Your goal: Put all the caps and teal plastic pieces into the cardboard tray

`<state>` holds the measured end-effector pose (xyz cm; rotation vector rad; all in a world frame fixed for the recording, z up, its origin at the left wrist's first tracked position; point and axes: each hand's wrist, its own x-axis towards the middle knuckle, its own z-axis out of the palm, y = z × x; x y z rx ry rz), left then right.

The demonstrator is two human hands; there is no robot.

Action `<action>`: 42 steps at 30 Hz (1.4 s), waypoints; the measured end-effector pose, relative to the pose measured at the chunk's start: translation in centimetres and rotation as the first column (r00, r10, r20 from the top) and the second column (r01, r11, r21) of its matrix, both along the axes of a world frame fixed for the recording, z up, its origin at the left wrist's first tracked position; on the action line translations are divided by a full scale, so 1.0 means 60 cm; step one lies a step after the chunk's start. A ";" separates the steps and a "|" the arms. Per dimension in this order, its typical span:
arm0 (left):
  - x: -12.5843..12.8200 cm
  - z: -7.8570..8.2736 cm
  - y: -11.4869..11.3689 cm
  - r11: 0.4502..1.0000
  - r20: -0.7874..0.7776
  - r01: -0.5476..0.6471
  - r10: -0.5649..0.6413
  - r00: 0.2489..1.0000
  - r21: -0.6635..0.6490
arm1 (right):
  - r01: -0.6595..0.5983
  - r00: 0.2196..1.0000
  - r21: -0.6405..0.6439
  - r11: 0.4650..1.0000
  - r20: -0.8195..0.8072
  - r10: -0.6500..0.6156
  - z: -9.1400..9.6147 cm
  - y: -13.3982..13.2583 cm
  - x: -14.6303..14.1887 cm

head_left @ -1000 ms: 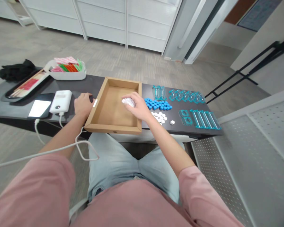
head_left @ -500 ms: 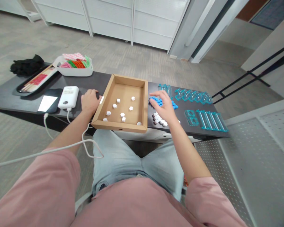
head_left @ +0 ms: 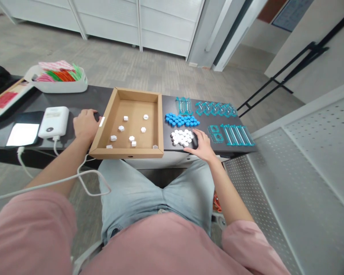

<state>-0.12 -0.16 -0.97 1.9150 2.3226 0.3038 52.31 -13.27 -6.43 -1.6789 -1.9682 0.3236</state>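
My right hand [head_left: 202, 145] is open, thumb and fingers spread apart at the right side of a flat cluster of small white hexagonal pieces [head_left: 181, 137]. Just beyond it lies a group of blue hexagonal pieces [head_left: 182, 120]. To the left stands a shallow cardboard box [head_left: 160, 126] with several white hexagonal pieces [head_left: 131, 138] scattered on its floor. My left hand [head_left: 86, 124] rests on the table beside the box's left wall, its thumb and fingers apart, with a dark patch between them that I cannot make out.
Clear teal plastic parts [head_left: 216, 108] stand in groups at the table's right, with teal-ended tubes [head_left: 237, 135] and square frames [head_left: 215, 134]. Left are a white power bank [head_left: 54, 122], a phone [head_left: 25, 129], a white basket [head_left: 63, 86] and a tray [head_left: 8, 98]. A white cable [head_left: 74, 175] crosses my left arm.
My right hand has moved from over the blue pieces toward me, to the white cluster, uncovering the blue group. The whole view has shifted, while my left hand stays beside the box.
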 end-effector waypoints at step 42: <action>0.010 0.014 -0.006 0.999 -0.015 -0.009 0.009 1.000 -0.034 | -0.019 0.986 -0.007 1.000 0.168 0.020 0.015 0.039 -0.080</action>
